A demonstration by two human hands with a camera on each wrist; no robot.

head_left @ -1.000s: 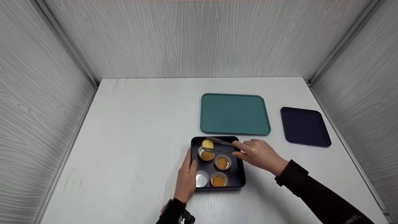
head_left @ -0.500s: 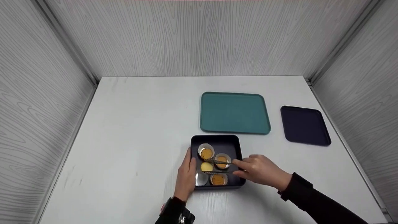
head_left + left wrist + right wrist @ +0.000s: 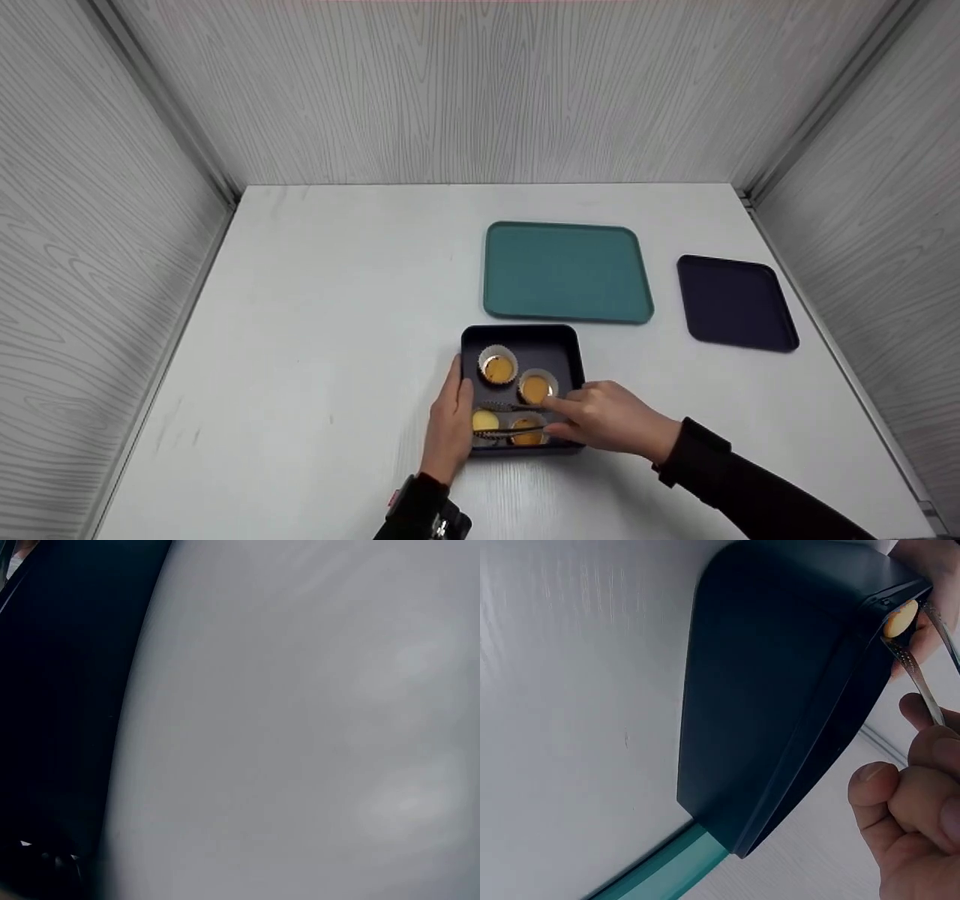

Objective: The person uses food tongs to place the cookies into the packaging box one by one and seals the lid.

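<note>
A dark square baking pan (image 3: 559,345) sits near the table's front edge, holding several paper cups with orange filling. My right hand (image 3: 600,421) grips metal tongs (image 3: 514,420) that pinch a yellow ball (image 3: 485,421) over the pan's near-left cup. In the right wrist view the tongs (image 3: 922,686) hold the yellow ball (image 3: 900,617) above the pan's outer wall (image 3: 772,705). My left hand (image 3: 450,427) rests flat against the pan's left side. The left wrist view shows only a blurred grey surface and a dark sleeve.
A teal tray (image 3: 564,271) lies just behind the pan, and a dark navy tray (image 3: 733,302) lies to its right. The white table (image 3: 322,300) is walled by grey panels on three sides.
The tongs carried the yellow ball from above the pan's far-left cup toward me, down to the near-left cup. My left hand stayed on the pan's side.
</note>
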